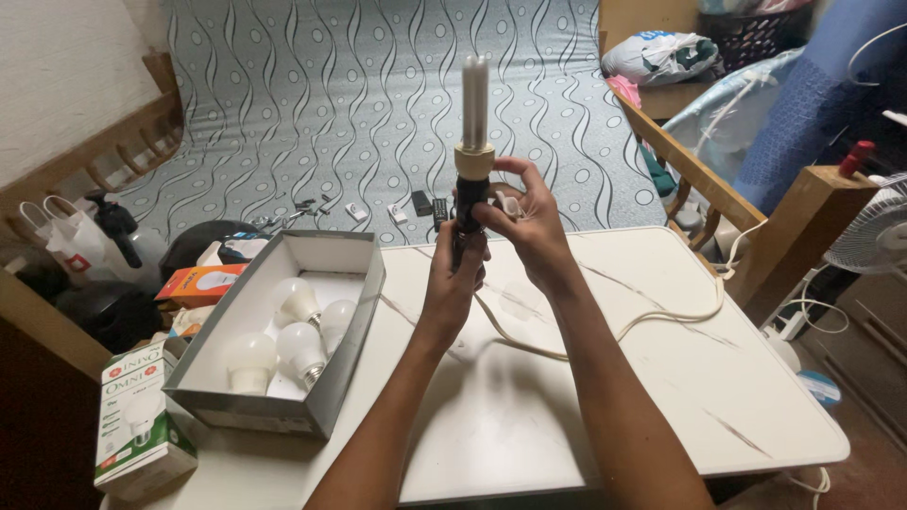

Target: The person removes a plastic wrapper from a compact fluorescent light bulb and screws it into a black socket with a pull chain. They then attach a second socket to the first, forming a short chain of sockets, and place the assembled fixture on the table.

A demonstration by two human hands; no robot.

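Observation:
I hold a dark lamp socket (470,203) upright above a white table (605,397). A white tube-shaped fluorescent bulb (475,94) stands in the socket's top, with a tan collar beneath it. My left hand (453,279) grips the socket's lower part from below. Higher up, my right hand (529,222) wraps the socket, fingers on its side near a small white part. A cream cord (661,316) runs from the socket across the table to the right.
An open grey cardboard box (345,349) with several white round bulbs (300,345) sits at left. Bulb cartons, one green-white (142,430) and one orange (200,283), lie beside it. A patterned mattress (378,104) lies behind, a fan (874,236) at right.

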